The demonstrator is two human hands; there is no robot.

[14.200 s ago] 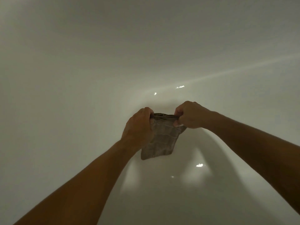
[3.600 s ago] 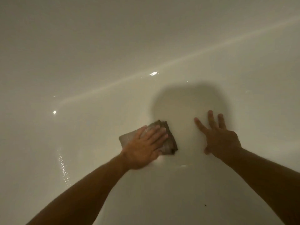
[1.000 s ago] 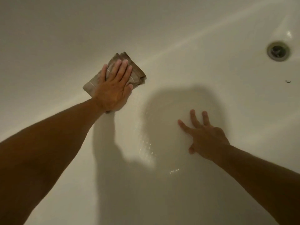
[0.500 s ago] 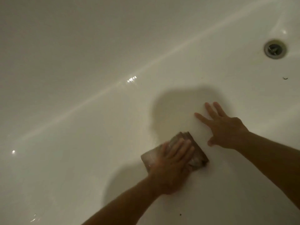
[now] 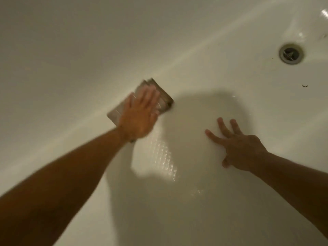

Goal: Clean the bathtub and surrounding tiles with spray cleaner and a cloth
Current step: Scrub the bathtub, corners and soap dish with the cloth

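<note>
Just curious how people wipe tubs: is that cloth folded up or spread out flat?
Folded. The cloth shows stacked layered edges at its far corner, under the flat left hand.

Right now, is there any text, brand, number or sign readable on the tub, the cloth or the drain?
None. The tub is plain white, the cloth under the left hand shows only a woven pattern, blurred by motion, and the drain bears no legible marking.
</note>
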